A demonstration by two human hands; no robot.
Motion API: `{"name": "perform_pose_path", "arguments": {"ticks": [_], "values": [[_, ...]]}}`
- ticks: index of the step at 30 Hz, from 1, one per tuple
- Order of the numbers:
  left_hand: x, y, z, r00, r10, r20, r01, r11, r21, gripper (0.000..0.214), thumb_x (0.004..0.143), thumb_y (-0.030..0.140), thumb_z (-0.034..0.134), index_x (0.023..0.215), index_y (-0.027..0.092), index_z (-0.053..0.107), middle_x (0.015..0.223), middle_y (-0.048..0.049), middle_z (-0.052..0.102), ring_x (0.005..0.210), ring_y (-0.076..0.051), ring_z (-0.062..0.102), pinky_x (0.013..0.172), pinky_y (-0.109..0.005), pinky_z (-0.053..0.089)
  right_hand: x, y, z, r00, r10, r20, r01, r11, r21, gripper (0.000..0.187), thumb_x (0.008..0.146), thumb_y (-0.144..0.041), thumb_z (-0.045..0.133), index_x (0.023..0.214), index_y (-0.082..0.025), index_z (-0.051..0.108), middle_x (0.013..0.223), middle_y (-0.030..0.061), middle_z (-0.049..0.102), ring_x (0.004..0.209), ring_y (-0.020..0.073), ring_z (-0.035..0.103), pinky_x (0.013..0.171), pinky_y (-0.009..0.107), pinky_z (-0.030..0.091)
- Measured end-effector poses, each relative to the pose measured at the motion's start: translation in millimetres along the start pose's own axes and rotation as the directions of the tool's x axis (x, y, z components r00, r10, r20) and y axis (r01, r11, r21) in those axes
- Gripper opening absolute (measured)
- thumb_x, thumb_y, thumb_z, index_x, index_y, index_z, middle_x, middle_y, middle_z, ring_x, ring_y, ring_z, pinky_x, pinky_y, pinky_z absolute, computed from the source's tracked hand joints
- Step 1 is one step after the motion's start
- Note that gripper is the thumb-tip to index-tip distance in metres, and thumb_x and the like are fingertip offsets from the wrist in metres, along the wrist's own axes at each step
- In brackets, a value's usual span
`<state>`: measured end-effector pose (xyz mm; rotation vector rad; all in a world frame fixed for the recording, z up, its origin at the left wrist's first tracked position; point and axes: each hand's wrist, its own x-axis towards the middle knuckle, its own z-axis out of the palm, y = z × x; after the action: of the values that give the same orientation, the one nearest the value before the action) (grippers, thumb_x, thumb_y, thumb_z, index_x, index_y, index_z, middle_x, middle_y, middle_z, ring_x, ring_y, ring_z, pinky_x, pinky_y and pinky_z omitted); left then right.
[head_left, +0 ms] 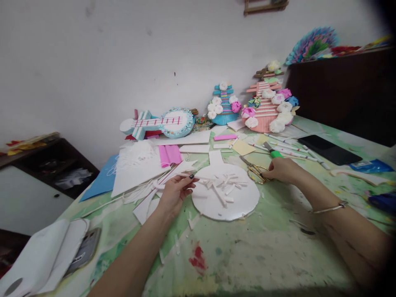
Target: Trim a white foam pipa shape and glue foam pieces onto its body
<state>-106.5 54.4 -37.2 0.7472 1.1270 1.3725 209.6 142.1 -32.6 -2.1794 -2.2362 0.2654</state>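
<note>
Near the middle of the table, my left hand (178, 190) pinches a thin white foam strip (200, 177) between thumb and fingers. The strip reaches over a white round board with a short neck (213, 206), where small cut white pieces (227, 186) lie in a loose heap. To the right of the board, my right hand (284, 170) has its fingers closed at the gold handles of a pair of scissors (255, 169), blades pointing away to the left. Just behind that hand lies a green-handled cutter (274, 152).
Finished craft instruments stand along the wall: a blue-white one (176, 123), a blue one (224, 111) and a pink one (262, 111). Several marker pens (291, 147) and a black phone (331, 149) lie right. White sheets (126, 177) and pink paper (170, 155) lie left.
</note>
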Motion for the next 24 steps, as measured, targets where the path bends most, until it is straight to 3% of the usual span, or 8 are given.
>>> {"name": "perform_pose_path", "arguments": {"ticks": [6,10,13,15,21,24], "values": [[-0.8,-2.9,0.7,1.0,-0.001,-0.02,0.001,1.0,0.026,0.02,0.064,0.021,0.074,0.078,0.011,0.064,0.078,-0.008,0.071,0.059,-0.009,0.062,0.049,-0.016,0.046,1.1,-0.6,1.4,1.0,0.007,-0.03,-0.007,1.0,-0.01,0.031,0.069,-0.042,0.061,0.058,-0.013,0.06,0.057,0.015,0.056,0.06,0.0253,0.056,0.05,0.033,0.031],[-1.7,-2.3,1.7,1.0,0.01,-0.026,-0.008,0.999,0.048,0.021,0.065,0.023,0.074,0.078,0.01,0.064,0.081,-0.0079,0.07,0.06,-0.009,0.061,0.051,-0.017,0.045,7.5,1.5,9.2,0.986,-0.105,-0.129,0.106,0.994,0.003,0.013,0.067,-0.028,0.063,0.069,-0.015,0.062,0.067,0.0142,0.06,0.069,0.0258,0.057,0.056,0.032,0.035],[-2.1,-2.0,2.5,0.999,0.025,-0.029,-0.024,0.999,0.038,0.02,0.066,0.027,0.072,0.076,0.011,0.065,0.076,-0.0054,0.068,0.058,-0.008,0.058,0.05,-0.018,0.043,9.4,-3.4,14.4,0.963,-0.206,-0.175,0.209,0.978,-0.001,0.015,0.072,-0.027,0.057,0.079,-0.015,0.062,0.079,0.0135,0.063,0.074,0.0237,0.057,0.059,0.031,0.036],[-2.1,-2.1,2.7,0.999,0.038,-0.021,-0.038,0.999,0.003,0.019,0.066,0.027,0.071,0.075,0.012,0.065,0.068,-0.0024,0.065,0.056,-0.007,0.056,0.05,-0.018,0.042,9.5,-7.2,15.8,0.958,-0.24,-0.154,0.244,0.97,0.004,0.017,0.075,-0.03,0.054,0.074,-0.015,0.062,0.073,0.0104,0.064,0.067,0.0205,0.056,0.056,0.029,0.035],[-3.8,-0.7,3.1,0.998,0.054,0.042,-0.054,0.998,0.01,0.019,0.063,0.023,0.072,0.079,0.012,0.069,0.071,-0.0023,0.065,0.057,-0.006,0.054,0.051,-0.017,0.041,7.2,-13.0,8.7,0.984,-0.169,-0.05,0.169,0.986,0.007,0.024,0.067,-0.033,0.06,0.05,-0.018,0.057,0.052,0.007,0.059,0.054,0.0178,0.054,0.048,0.027,0.031],[-5.6,-0.4,4.2,0.995,0.067,0.071,-0.071,0.995,0.064,0.021,0.063,0.021,0.071,0.082,0.011,0.07,0.075,-0.0038,0.066,0.06,-0.007,0.055,0.052,-0.017,0.042,6.0,-10.7,3.2,0.995,-0.096,-0.031,0.096,0.995,0.014,0.023,0.065,-0.035,0.06,0.05,-0.018,0.057,0.053,0.0077,0.059,0.055,0.0191,0.056,0.048,0.028,0.032]]}}
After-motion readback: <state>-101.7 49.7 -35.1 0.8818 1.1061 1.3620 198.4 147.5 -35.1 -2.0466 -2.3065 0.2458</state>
